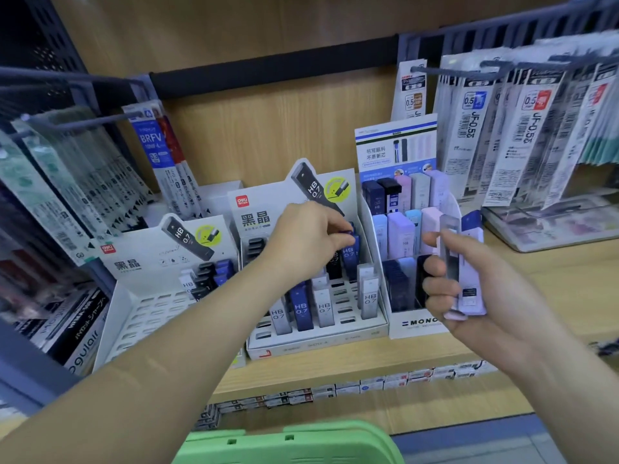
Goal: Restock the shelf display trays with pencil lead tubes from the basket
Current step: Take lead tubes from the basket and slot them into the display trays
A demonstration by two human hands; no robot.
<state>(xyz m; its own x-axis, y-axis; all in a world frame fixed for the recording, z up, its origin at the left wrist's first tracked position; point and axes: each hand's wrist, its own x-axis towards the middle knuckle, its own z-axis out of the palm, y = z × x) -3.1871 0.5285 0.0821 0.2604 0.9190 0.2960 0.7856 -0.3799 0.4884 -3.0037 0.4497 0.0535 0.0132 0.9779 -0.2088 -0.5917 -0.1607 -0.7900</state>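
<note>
The left hand (311,236) reaches forward with its fingers curled, the fingertips pinching the top of a dark blue tube (349,251) in the back rows of the middle tray (318,343). The right hand (469,296) is raised just to the side of it, fingers wrapped round a small bunch of held tubes (464,283) that stand upright in the grip. One is clear grey and one lilac; how many more are in the bunch cannot be told.

Below the left hand, the middle tray is a white card stand with slots. Blue, white and grey tubes marked HB 0.7 stand in its front rows, with several slots bare between them. Directly behind the right hand stands the right tray (415,324), stepped and filled with pastel and dark tubes. Under the left forearm, on its outer side, sits the left tray (134,316), with a few black, blue and white tubes at its back and bare slots in front.

All three trays rest on the wooden shelf (335,366). Beneath both forearms, nearest the person, is the rim of the green basket (291,443). Hanging refill packs (502,128) flank the hands on hooks at either side.
</note>
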